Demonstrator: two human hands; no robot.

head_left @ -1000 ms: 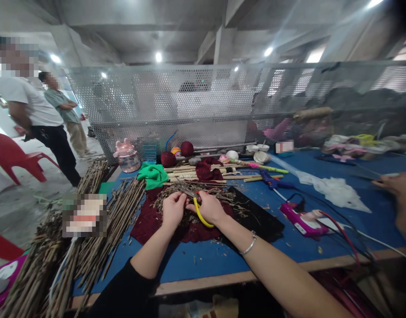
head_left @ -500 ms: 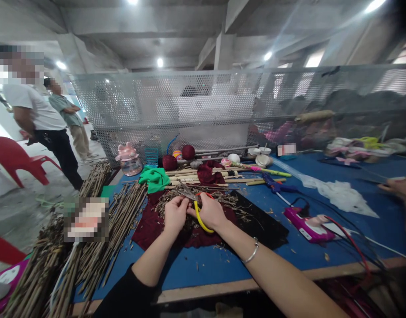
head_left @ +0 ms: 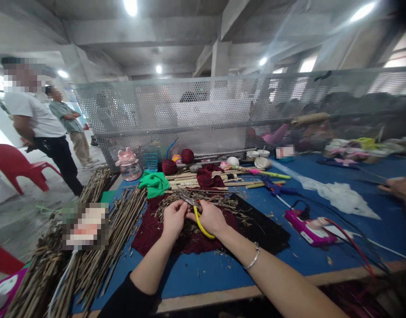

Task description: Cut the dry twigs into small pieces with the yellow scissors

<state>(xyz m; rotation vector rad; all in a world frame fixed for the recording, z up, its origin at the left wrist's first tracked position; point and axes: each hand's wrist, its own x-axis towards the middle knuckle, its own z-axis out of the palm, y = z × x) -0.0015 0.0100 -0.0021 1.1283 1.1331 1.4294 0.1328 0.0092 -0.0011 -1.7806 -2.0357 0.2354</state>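
Observation:
My right hand (head_left: 211, 218) is wrapped round scissors (head_left: 200, 221) with yellow and red handles. Their metal blades point up and to the left, above a heap of dry twigs (head_left: 163, 206). Close beside the blades, my left hand (head_left: 174, 217) is closed in a pinch, its fingertips near the blades; what it grips is too small to make out. Beneath the twigs lies a dark red cloth (head_left: 146, 238), with a black sheet (head_left: 269, 234) to its right. A green cloth (head_left: 154, 183) sits just beyond the heap on the left.
Bundles of long dry sticks (head_left: 118, 229) lie at the left. A glue gun (head_left: 276, 187) and a magenta power strip (head_left: 309, 227) with cables are on the right. Yarn balls (head_left: 187, 156) and a pink-lidded jar (head_left: 128, 165) stand before a perforated metal screen (head_left: 150, 110). Another person's hand (head_left: 401, 190) shows far right.
The whole view has shifted slightly. The scissor blades look closer together than before, and the red handle shows less. Both hands stay over the twig heap.

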